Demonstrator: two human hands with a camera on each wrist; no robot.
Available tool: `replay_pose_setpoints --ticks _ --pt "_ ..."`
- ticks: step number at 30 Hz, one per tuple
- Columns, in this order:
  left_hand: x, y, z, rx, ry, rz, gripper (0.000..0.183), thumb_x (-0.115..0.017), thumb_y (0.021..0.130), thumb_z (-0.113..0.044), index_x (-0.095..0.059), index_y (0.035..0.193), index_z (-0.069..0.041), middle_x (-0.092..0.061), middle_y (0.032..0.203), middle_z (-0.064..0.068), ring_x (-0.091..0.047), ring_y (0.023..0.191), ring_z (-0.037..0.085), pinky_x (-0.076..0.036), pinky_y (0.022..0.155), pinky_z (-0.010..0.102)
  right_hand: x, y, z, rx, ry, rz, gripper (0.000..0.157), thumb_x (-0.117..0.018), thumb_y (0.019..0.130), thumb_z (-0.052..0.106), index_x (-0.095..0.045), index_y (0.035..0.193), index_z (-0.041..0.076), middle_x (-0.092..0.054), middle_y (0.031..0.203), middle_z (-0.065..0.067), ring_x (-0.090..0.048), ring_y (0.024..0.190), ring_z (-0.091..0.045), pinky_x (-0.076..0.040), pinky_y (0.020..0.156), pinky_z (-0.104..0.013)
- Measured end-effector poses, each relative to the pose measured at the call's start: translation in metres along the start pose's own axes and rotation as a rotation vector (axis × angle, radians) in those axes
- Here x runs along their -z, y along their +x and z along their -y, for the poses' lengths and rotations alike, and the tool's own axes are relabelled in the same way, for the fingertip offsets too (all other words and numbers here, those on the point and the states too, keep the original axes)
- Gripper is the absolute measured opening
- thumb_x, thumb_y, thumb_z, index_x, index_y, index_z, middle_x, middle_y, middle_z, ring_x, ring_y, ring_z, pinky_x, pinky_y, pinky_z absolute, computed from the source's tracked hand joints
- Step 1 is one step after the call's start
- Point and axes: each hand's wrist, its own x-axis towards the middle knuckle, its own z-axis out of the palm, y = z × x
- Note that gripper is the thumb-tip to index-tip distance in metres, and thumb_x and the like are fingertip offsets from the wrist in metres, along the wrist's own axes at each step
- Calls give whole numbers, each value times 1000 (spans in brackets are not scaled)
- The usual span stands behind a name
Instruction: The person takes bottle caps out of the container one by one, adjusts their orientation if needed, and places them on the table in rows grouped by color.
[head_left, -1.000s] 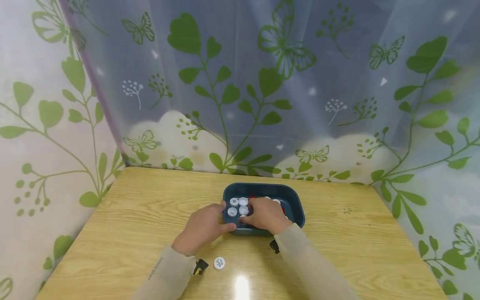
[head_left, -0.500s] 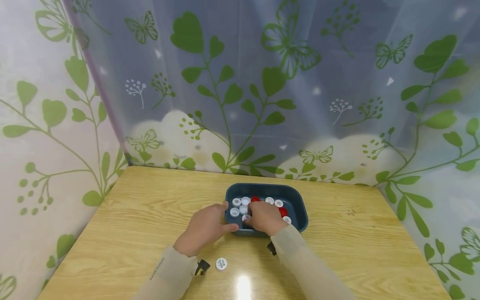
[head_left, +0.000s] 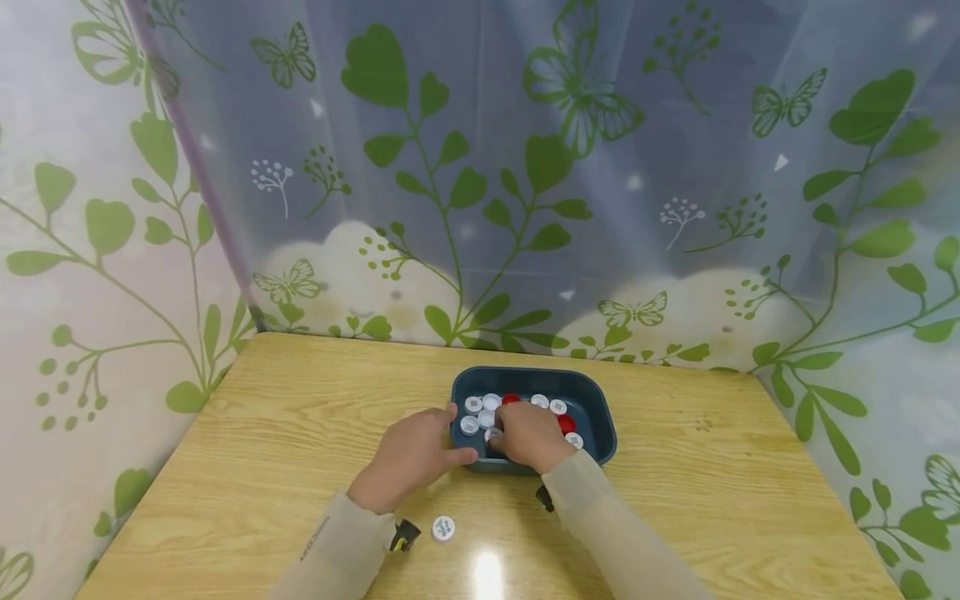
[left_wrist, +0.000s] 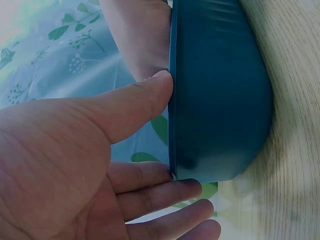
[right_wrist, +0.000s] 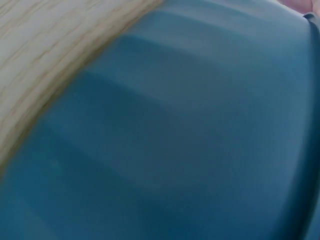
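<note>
In the head view a dark blue tray (head_left: 577, 385) stands on the table, holding several white bottle caps (head_left: 469, 425) and a few red bottle caps (head_left: 567, 424). My left hand (head_left: 408, 458) steadies its near left corner: in the left wrist view the thumb (left_wrist: 150, 92) touches the rim and the fairly straight fingers lie by the end wall. Over the near rim reaches my right hand (head_left: 534, 433), pinching a white bottle cap (head_left: 492, 436) inside the tray; its fingertips are partly hidden. The right wrist view shows mostly the tray's outer wall (right_wrist: 175, 115).
One white bottle cap with green print (head_left: 443, 528) lies on the wooden table (head_left: 330, 375), near the left wrist's black strap (head_left: 405, 535). Patterned curtains (head_left: 480, 167) hang behind the table and at its sides.
My right hand has dipped slightly lower into the tray, baring more caps to its right. The left hand keeps its place at the corner. The whole head view has shifted a little.
</note>
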Motion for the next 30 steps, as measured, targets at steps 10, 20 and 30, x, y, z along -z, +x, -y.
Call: replay_pose_setpoints --ticks 10,20,30 --pt "-1 1 1 2 0 4 78 -79 88 -51 -57 147 -5 -60 146 11 -68 104 21 -52 69 32 7 -5 1 81 -21 -151 22 -77 91 33 -67 86 14 -58 75 4 -51 64 -15 -46 61 -35" --pt "-3 2 3 -25 -18 -14 77 -80 88 -49 -58 146 -3 -61 145 13 -69 110 27 -58 78 40 24 -51 15 301 455 -439 19 -75 93 26 -64 108 22 -62 97 10 -55 82 -7 -52 73 -28" --pt "-2 5 1 -25 13 -48 77 -84 85 -47 -61 141 1 -59 145 18 -56 133 37 -48 107 52 22 -97 11 565 618 -620 41 -79 85 3 -66 122 15 -69 120 1 -66 109 -18 -53 96 -25"
